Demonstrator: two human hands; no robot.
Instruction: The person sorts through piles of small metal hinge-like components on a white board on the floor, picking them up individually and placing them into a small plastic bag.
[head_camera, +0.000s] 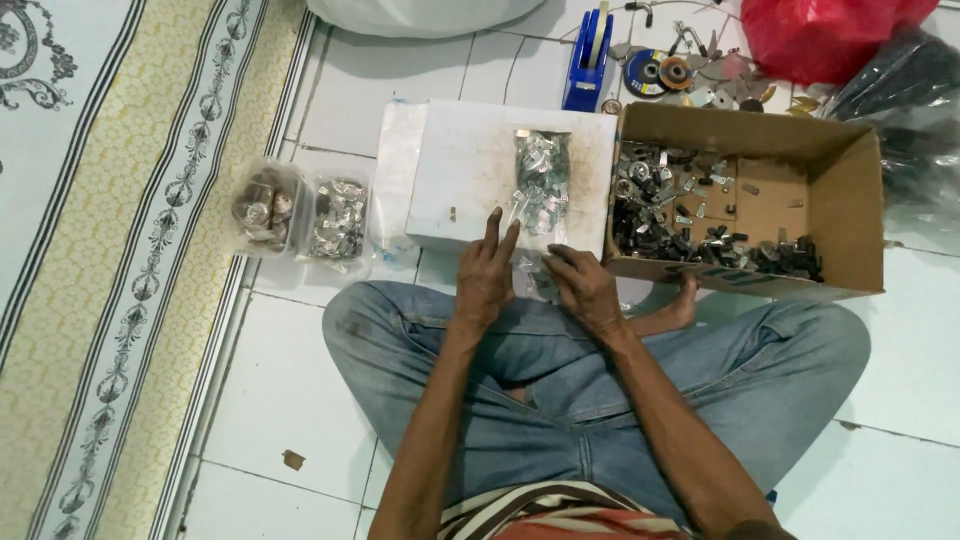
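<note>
I sit cross-legged on a tiled floor in blue jeans. A clear plastic bag of small metal parts (541, 180) lies on a white board (460, 170) in front of me. My left hand (487, 272) rests at the board's near edge with fingers stretched toward the bag. My right hand (583, 285) is beside it, fingers curled on the bag's lower end (537, 268). How firmly it grips is unclear.
An open cardboard box (850, 200) of dark and silver metal pieces stands at right. Two filled clear bags (300, 212) lie at left by a patterned rug (110, 250). A blue tape dispenser (588, 62), grinding discs (660, 72) and a red bag (820, 35) are behind.
</note>
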